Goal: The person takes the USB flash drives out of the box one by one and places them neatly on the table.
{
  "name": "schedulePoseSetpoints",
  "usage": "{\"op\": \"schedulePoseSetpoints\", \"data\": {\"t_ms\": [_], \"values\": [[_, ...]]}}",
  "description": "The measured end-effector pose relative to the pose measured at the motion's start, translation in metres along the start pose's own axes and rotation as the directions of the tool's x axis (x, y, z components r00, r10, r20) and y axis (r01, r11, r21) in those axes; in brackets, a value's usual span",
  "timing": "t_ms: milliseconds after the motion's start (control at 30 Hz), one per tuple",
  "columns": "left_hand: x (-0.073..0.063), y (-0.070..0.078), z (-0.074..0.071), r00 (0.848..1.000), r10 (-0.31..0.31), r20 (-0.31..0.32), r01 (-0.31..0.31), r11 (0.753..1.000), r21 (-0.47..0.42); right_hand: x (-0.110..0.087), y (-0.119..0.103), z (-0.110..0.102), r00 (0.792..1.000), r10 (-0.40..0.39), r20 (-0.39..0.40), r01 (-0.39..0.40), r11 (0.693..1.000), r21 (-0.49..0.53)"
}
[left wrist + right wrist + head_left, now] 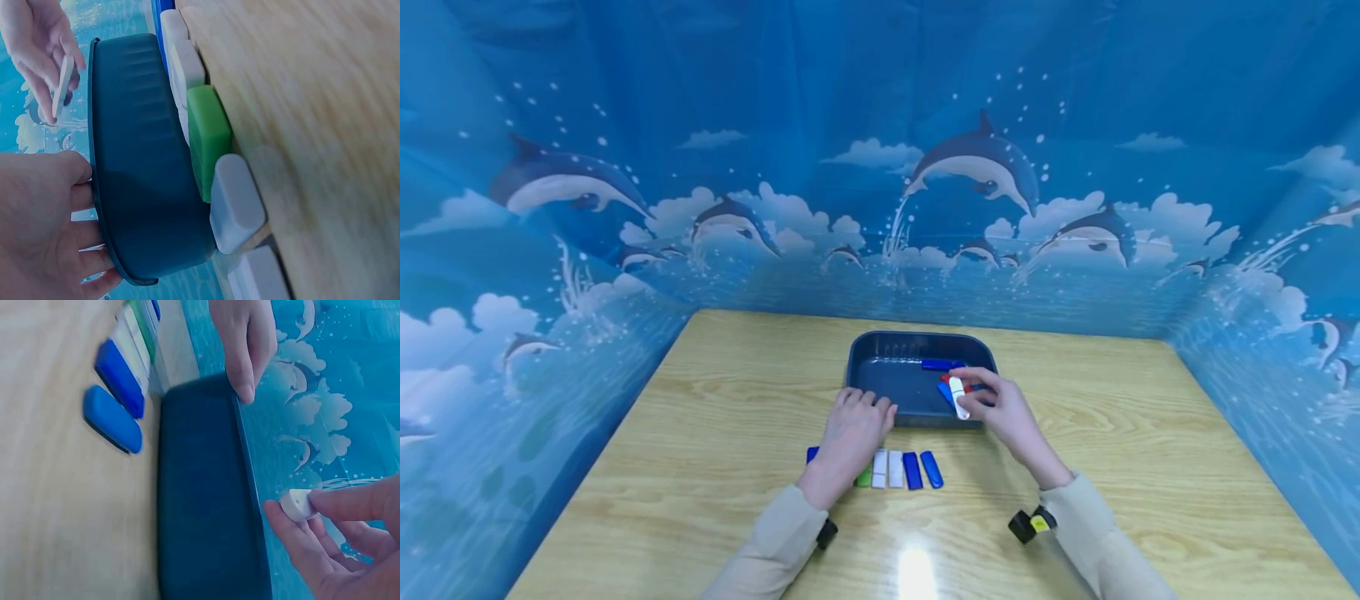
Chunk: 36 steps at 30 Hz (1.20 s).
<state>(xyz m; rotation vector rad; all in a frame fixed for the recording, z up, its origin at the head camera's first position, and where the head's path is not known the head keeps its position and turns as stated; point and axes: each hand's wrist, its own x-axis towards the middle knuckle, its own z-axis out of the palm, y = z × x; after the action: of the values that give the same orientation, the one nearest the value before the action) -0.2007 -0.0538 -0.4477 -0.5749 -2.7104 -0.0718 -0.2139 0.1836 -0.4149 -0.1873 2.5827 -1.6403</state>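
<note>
My right hand (1003, 408) pinches a white USB stick (958, 397) between thumb and fingers, above the right part of a dark blue tray (917, 419). In the right wrist view the white stick's end (296, 505) shows at the fingertips, beyond the tray's rim. My left hand (853, 425) holds the tray's rim at its near left corner; in the left wrist view its fingers (87, 234) pass behind the rim. Inside the tray lie a dark blue stick (942, 365), a blue stick (945, 393) and something red, partly hidden by my right hand.
A row of sticks lies on the wooden table (700, 467) before the tray: a blue one (932, 469), a dark blue one (912, 471), white ones (896, 469) and a green one (209, 137). My left arm covers part of it. A dolphin-print curtain (880, 208) surrounds the table.
</note>
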Motion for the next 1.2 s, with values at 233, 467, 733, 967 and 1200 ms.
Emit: {"op": "schedulePoseSetpoints", "data": {"t_ms": [233, 467, 733, 967, 1200], "values": [[0.0, 0.0, 0.0, 1.0, -0.002, 0.0, 0.002, 1.0, -0.003, -0.025, 0.006, 0.003, 0.998, 0.067, 0.004, -0.067, 0.995, 0.074], [0.0, 0.0, 0.001, 1.0, -0.004, 0.003, 0.004, 1.0, 0.0, -0.038, 0.02, 0.012, 0.993, 0.086, 0.083, -0.085, 0.996, -0.011], [0.001, 0.002, -0.001, 1.0, -0.013, 0.028, 0.014, 1.0, -0.012, -0.042, 0.033, 0.023, 0.989, 0.099, 0.11, -0.083, 0.987, -0.139], [0.0, 0.002, 0.0, 1.0, -0.015, 0.023, 0.015, 1.0, -0.017, -0.037, 0.035, 0.031, 0.993, 0.107, 0.057, -0.093, 0.976, -0.198], [0.001, 0.001, 0.001, 1.0, -0.017, 0.02, 0.017, 1.0, -0.014, -0.034, 0.037, 0.032, 0.992, 0.112, 0.058, -0.093, 0.96, -0.263]]}}
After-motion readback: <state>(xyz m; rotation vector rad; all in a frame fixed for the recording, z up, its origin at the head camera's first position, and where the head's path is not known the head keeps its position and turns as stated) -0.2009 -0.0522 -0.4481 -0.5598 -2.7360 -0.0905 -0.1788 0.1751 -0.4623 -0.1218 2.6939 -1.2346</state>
